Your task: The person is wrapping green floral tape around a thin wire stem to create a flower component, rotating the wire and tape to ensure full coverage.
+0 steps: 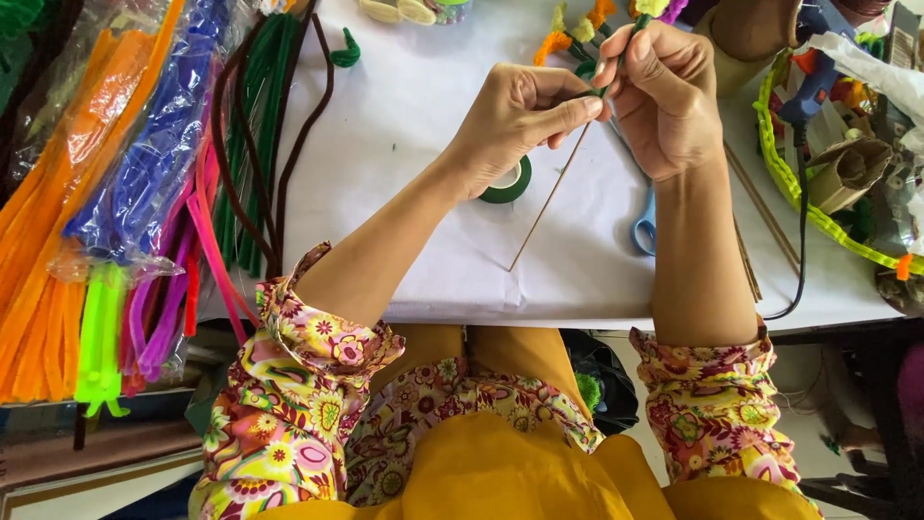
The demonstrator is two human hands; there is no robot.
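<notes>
A thin wooden stick (pixel 549 202) slants over the white table (pixel 404 116), its lower end near the front edge. My left hand (pixel 515 120) pinches the stick near its top, thumb and fingers closed on it. My right hand (pixel 664 96) grips the upper part, where green wrapping and a small pipe-cleaner flower (pixel 653 8) show above my fingers. A roll of green floral tape (pixel 508 183) lies flat just below my left hand. Blue-handled scissors (pixel 643 229) lie under my right wrist, mostly hidden.
Bundles of orange, blue, purple, pink and neon-green pipe cleaners (pixel 106 193) lie at the left, with dark green and brown ones (pixel 260 125) beside them. A green basket (pixel 818 183) with a glue gun (pixel 813 72) stands at right. More sticks (pixel 760 207) lie near it.
</notes>
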